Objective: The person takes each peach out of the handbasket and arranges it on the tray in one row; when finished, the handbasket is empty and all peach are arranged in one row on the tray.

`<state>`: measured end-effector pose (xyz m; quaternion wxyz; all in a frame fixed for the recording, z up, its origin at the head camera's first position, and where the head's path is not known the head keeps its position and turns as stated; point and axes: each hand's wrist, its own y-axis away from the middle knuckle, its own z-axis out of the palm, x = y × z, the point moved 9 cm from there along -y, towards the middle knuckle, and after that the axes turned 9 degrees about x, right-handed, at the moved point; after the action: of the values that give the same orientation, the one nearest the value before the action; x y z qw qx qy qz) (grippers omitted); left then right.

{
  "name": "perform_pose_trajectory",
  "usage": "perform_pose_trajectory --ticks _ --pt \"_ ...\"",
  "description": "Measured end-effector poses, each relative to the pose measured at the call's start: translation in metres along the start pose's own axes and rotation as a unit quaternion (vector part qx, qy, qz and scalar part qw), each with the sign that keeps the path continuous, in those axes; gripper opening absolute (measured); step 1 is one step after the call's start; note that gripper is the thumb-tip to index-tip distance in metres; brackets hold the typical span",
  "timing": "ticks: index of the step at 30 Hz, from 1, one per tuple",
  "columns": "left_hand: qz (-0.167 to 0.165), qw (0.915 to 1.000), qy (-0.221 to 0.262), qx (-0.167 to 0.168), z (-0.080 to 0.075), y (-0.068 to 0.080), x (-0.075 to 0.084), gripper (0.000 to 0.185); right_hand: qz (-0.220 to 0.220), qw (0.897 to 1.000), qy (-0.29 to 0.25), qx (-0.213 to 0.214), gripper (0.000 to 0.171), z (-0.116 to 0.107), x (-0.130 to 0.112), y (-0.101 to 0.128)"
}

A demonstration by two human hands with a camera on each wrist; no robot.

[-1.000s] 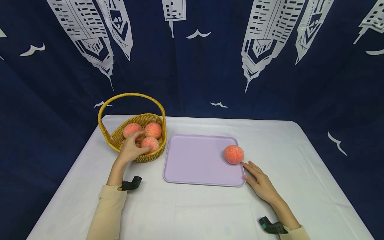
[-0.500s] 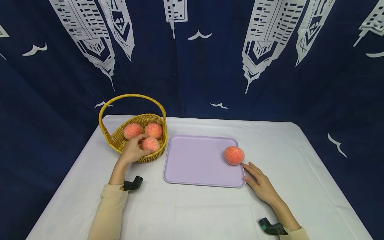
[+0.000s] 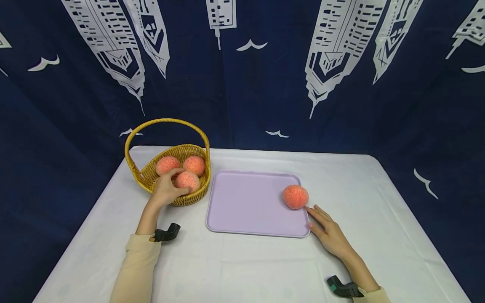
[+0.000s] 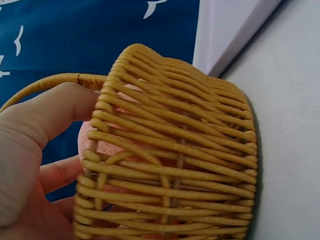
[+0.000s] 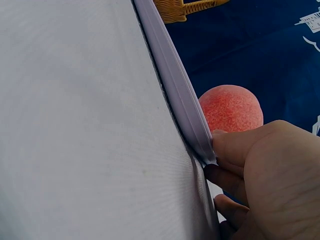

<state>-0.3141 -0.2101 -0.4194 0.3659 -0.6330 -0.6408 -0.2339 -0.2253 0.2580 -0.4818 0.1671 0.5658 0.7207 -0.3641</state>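
A yellow woven basket (image 3: 189, 200) with an arched handle stands at the left of the table, three pinkish-orange peaches inside. My left hand (image 3: 165, 190) reaches over its near rim, thumb and fingers around the front peach (image 3: 187, 181). Through the weave in the left wrist view, part of that peach (image 4: 107, 147) shows; the fingers' far side is hidden. To the right lies a lilac tray (image 3: 250, 202), another peach (image 3: 295, 197) resting near its right edge. My right hand (image 3: 329, 233) touches the tray's right rim with mostly straight fingers, thumb at the edge in the right wrist view.
The other two peaches lie at the back of the basket, one at left (image 3: 167, 165) and one at right (image 3: 194, 164). A white cloth (image 3: 265, 269) covers the table. Behind hangs a dark blue curtain (image 3: 257, 97) with white prints. The basket handle (image 3: 166, 120) arches above the peaches.
My left thumb and fingers have closed in around the front peach, which has shifted slightly left inside the basket. My right hand and the tray have stayed in place.
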Motion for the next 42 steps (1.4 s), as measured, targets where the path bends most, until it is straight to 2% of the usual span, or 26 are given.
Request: perform_pose_trajectory --ticks 4,8,11,14,18,23,30,36,42 --pt "0.011 0.9992 0.029 0.024 -0.008 0.001 0.009 0.066 0.011 1.0 0.004 -0.003 0.048 -0.001 0.001 0.001" --pt "0.023 0.9971 0.064 0.035 -0.013 0.004 0.027 0.067 0.016 1.0 0.008 -0.005 0.047 -0.002 0.001 0.002" --pt "0.045 0.9945 0.088 0.033 -0.01 0.008 0.043 0.065 0.013 1.0 0.005 -0.002 0.047 -0.002 0.001 0.001" --pt "0.072 0.9908 0.111 0.026 0.0 0.011 0.059 0.064 0.007 1.0 0.001 -0.001 0.047 -0.002 0.0 0.001" --pt "0.093 0.9864 0.136 0.004 0.022 0.014 0.077 0.063 -0.001 1.0 -0.001 0.003 0.047 -0.002 -0.001 0.001" --pt "0.102 0.9809 0.162 -0.032 0.061 0.015 0.099 0.062 -0.004 1.0 0.002 0.004 0.048 -0.002 -0.002 0.001" --pt "0.115 0.9814 0.14 -0.063 0.12 0.017 0.123 0.061 0.007 1.0 -0.001 -0.004 0.047 -0.001 -0.002 0.001" --pt "0.116 0.9801 0.139 -0.083 0.16 0.017 0.135 0.061 0.009 1.0 -0.004 -0.002 0.047 -0.002 -0.004 0.0" --pt "0.104 0.9785 0.143 -0.106 0.188 0.017 0.137 0.061 0.009 1.0 -0.004 -0.002 0.047 -0.002 -0.003 0.0"
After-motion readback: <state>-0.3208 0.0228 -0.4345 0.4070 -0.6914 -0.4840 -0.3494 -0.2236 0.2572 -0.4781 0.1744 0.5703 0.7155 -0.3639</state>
